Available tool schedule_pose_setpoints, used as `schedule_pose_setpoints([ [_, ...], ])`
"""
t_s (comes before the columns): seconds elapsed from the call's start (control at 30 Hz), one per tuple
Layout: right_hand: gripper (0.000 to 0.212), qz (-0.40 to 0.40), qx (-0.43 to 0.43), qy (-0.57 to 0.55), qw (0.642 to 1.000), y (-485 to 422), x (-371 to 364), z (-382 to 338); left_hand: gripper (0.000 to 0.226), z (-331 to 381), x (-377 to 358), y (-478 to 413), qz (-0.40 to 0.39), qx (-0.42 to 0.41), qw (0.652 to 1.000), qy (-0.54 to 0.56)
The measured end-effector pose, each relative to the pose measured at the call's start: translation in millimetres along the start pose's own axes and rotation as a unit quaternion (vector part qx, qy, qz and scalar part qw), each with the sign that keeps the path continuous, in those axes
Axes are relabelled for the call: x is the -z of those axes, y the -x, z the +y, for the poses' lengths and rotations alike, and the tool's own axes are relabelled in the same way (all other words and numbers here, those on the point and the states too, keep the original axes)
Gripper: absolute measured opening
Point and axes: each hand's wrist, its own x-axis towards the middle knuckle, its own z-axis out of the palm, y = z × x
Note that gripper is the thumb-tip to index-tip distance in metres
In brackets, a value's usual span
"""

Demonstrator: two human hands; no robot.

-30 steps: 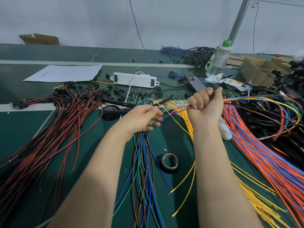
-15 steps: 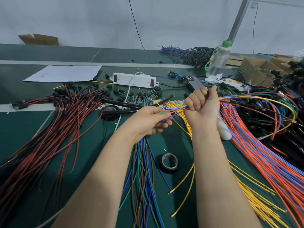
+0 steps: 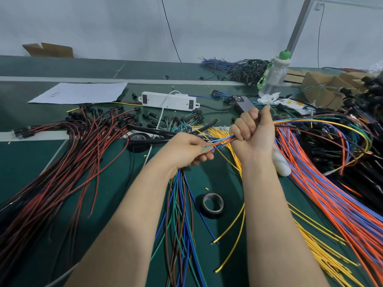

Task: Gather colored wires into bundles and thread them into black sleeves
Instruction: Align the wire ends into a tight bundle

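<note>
Now the gap has closed: the left hand (image 3: pixel 186 151) has slid in, and its curled fingers and thumb pinch the red, green and blue tips of the bundle (image 3: pixel 223 141). The right hand (image 3: pixel 251 134) stays fisted tight round the bundle just beside it, above the table (image 3: pixel 31 162). The ends look nearly squared, I'd say, but the sleeves (image 3: pixel 205 126) lie untouched just behind the left hand, so threading hasn't begun.

No text is legible: marks on the paper sheet (image 3: pixel 83 93) and print on the packet (image 3: pixel 294 105) are too small to read.
</note>
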Motion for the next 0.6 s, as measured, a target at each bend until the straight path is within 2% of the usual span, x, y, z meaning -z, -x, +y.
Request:
schedule_pose_setpoints([
  [0.17, 0.049, 0.005, 0.001, -0.002, 1.000, 0, 1, -2, 0.016, 2, 5, 5, -0.018, 0.014, 0.998, 0.052],
  [0.37, 0.048, 0.006, -0.001, 0.002, 1.000, 0, 0, -1, 0.020, 1, 5, 5, -0.016, -0.004, 1.000, -0.001],
  [0.5, 0.049, 0.013, 0.007, 0.002, 1.000, 0, 1, -3, 0.018, -1, 12, 7, -0.065, 0.024, 0.997, 0.045],
  [0.6, 0.050, 0.018, 0.009, 0.005, 1.000, 0, 1, -4, 0.024, 1, 21, 8, -0.047, 0.026, 0.998, 0.043],
])
